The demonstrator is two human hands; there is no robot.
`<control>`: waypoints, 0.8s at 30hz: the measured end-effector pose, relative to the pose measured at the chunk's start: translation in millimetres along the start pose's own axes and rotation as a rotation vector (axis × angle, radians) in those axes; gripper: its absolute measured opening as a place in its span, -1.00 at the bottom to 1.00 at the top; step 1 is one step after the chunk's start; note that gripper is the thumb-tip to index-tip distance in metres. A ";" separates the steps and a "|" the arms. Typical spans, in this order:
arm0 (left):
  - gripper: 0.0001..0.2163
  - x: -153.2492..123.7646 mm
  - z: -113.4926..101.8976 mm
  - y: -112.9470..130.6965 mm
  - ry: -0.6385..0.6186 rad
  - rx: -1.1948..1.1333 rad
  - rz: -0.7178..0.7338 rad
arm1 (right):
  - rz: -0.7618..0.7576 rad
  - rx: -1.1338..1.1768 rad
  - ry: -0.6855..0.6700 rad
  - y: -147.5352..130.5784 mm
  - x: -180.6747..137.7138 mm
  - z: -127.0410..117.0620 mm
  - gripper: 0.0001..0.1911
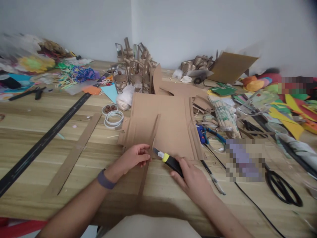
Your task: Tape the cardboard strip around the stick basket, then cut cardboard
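Observation:
My right hand (190,178) is wrapped round a black and yellow utility knife (170,162), its blade out and pointing up and left. The blade tip lies close beside a narrow cardboard strip (145,177). My left hand (135,158) closes its fingers on that strip near its middle; the exact grip is partly hidden. The far end of the strip lies over a stack of flat cardboard sheets (170,129), and its near end reaches toward my body. Left of my hands, a wider cardboard strip (76,150) lies on the table.
A long black strip (52,132) runs diagonally at left. Tape rolls (114,119) and small woven baskets (135,79) stand beyond. On the right are a blue glue gun (201,134) with its cord, bundled sticks (226,114) and black-handled scissors (283,188).

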State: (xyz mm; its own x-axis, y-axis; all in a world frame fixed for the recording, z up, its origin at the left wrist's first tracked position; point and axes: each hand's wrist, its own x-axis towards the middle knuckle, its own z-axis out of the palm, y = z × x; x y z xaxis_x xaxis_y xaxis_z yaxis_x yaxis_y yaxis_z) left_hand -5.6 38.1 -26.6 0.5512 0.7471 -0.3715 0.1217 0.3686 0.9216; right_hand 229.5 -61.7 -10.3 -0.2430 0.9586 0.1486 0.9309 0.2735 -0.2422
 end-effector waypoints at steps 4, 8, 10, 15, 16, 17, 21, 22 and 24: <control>-0.63 0.4 0.8 -0.7 -0.040 -0.057 0.037 | -0.026 -0.073 -0.002 -11.5 8.6 10.5 -0.65; -0.63 0.2 1.4 0.4 -0.039 -0.054 0.037 | -0.037 -0.093 -0.013 -13.8 10.5 14.4 -0.64; -0.63 0.4 1.1 -0.4 -0.041 -0.061 0.041 | -0.040 -0.103 -0.007 -12.8 10.7 15.6 -0.63; -0.64 -0.3 1.1 -0.3 -0.055 -0.052 0.055 | -0.052 -0.110 0.031 -8.2 9.7 18.5 -0.63; -0.65 -0.8 1.3 0.5 -0.064 -0.045 0.056 | -0.054 -0.115 0.038 -7.3 9.4 19.1 -0.64; -0.67 -1.3 1.5 1.4 -0.071 -0.040 0.059 | -0.056 -0.121 0.041 -6.4 9.1 19.6 -0.63; -0.67 -2.9 1.9 4.1 -0.083 -0.040 0.054 | -0.063 -0.153 0.047 -4.1 8.0 20.6 -0.60; -0.65 -3.1 1.9 4.4 -0.084 -0.046 0.049 | -0.066 -0.160 0.045 -3.8 7.8 20.4 -0.59; -0.62 -3.3 1.8 4.6 -0.090 -0.066 0.043 | -0.073 -0.173 0.048 -3.2 7.6 19.5 -0.57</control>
State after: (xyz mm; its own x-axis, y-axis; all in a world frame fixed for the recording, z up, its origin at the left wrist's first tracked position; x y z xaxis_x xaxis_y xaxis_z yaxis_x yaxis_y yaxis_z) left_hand -5.4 36.3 -21.0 0.6270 0.7116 -0.3171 0.0428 0.3750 0.9260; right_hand 219.4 -53.8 -27.1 -0.3024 0.9306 0.2062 0.9452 0.3207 -0.0615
